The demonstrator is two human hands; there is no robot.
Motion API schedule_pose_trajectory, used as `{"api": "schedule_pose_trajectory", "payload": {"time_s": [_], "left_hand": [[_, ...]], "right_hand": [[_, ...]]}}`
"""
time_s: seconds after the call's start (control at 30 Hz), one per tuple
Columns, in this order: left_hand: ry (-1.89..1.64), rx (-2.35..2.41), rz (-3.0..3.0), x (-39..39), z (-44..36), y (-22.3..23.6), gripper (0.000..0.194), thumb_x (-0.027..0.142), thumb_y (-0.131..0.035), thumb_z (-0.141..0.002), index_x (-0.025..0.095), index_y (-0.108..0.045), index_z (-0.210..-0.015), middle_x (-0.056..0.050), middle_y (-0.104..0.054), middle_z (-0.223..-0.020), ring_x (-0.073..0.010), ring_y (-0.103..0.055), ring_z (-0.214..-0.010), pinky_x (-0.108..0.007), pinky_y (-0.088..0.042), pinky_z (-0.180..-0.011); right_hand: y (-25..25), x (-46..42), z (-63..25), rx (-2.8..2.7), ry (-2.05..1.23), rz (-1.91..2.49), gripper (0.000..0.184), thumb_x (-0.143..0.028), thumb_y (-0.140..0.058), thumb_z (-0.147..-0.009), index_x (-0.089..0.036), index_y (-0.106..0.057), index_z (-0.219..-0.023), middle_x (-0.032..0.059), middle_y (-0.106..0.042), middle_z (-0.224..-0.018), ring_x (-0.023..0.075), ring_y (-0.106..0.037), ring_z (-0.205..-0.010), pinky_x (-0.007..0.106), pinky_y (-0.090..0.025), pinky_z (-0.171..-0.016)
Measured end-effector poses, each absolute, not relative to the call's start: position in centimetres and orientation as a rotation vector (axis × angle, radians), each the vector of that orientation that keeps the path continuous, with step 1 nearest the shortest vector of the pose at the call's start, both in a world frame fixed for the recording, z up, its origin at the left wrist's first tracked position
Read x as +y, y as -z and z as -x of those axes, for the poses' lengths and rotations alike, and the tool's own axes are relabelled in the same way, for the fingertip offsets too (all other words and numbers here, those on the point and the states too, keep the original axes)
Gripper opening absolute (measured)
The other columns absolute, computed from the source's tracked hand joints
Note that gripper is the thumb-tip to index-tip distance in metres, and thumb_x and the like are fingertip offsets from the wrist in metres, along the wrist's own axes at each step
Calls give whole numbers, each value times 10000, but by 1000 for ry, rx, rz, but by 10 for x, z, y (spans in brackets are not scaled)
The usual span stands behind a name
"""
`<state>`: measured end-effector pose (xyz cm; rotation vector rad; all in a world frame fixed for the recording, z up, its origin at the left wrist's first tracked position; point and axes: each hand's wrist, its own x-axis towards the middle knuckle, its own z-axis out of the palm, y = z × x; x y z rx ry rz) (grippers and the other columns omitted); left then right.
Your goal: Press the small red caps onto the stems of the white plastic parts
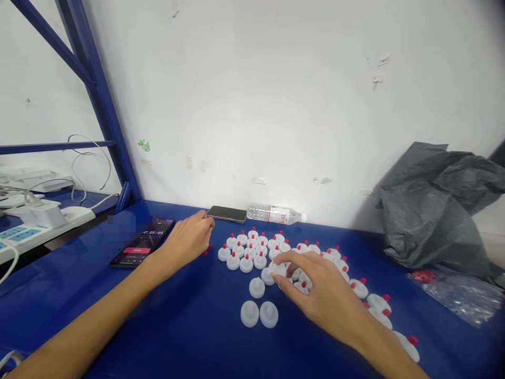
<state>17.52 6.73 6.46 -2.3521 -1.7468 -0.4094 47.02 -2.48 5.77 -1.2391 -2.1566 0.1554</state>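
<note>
My right hand pinches a round white plastic cap between thumb and index finger, just above other white caps. My left hand is closed with its fingers curled down, near the black phone's corner; whatever its fingertips hold is hidden. Two small red tips lie on the table beside it. Three white caps without red tips sit in front of the group. Many white caps with red tips stand upright in the middle, and more run off to the right, partly behind my right hand and forearm.
The blue table meets a white wall. Along it lie a dark phone and a clear bottle. A phone with a timer lies left. A grey plastic bag and a clear bag are right; power strips are far left.
</note>
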Motion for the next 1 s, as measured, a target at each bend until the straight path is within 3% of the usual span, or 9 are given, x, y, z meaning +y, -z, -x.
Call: {"api": "schedule_pose_trajectory", "payload": {"time_s": [0.17, 0.3, 0.47, 0.67, 1.0], "left_hand": [[273, -1753, 2420, 69, -174, -64, 283, 147, -480, -921, 203, -744, -1006, -111, -718, -1075, -293, -679, -1023, -342, -504, -775], [224, -1782, 2421, 68, -175, -66, 242, 150, -544, -876, 224, -744, -990, -88, -750, -1005, -289, -688, -980, -332, -508, -748], [181, -1792, 2408, 68, -174, -64, 248, 126, -540, -863, 228, -746, -956, -95, -745, -949, -303, -681, -937, -337, -490, -707], [160, -1796, 2418, 72, -170, -56, 265, 115, -536, -861, 233, -750, -964, -101, -741, -958, -298, -688, -930, -326, -482, -696], [120, -1794, 2440, 72, -171, -57, 179, 169, -573, -891, 215, -744, -864, -100, -744, -927, -272, -696, -899, -303, -485, -688]], "right_hand": [[-61, -27, -471, -2266, -258, 1291, 74, -325, -591, -975, -316, -657, -1008, -47, -671, -757, 183, -638, -710, 327, -456, -714], [-63, -28, -470, -2348, -220, 1256, 26, -300, -629, -948, -290, -649, -962, -37, -701, -933, 160, -620, -701, 308, -430, -680], [-63, -28, -471, -2471, -177, 1317, 48, -249, -642, -924, -281, -646, -888, -74, -698, -722, 156, -639, -624, 299, -394, -638], [-64, -30, -472, -2512, -151, 1296, 58, -274, -626, -935, -281, -651, -883, -70, -737, -709, 178, -701, -657, 298, -395, -644], [-63, -25, -467, -2486, -34, 1299, 215, -299, -534, -1001, -255, -667, -837, -41, -731, -667, 171, -675, -574, 292, -344, -576]]}}
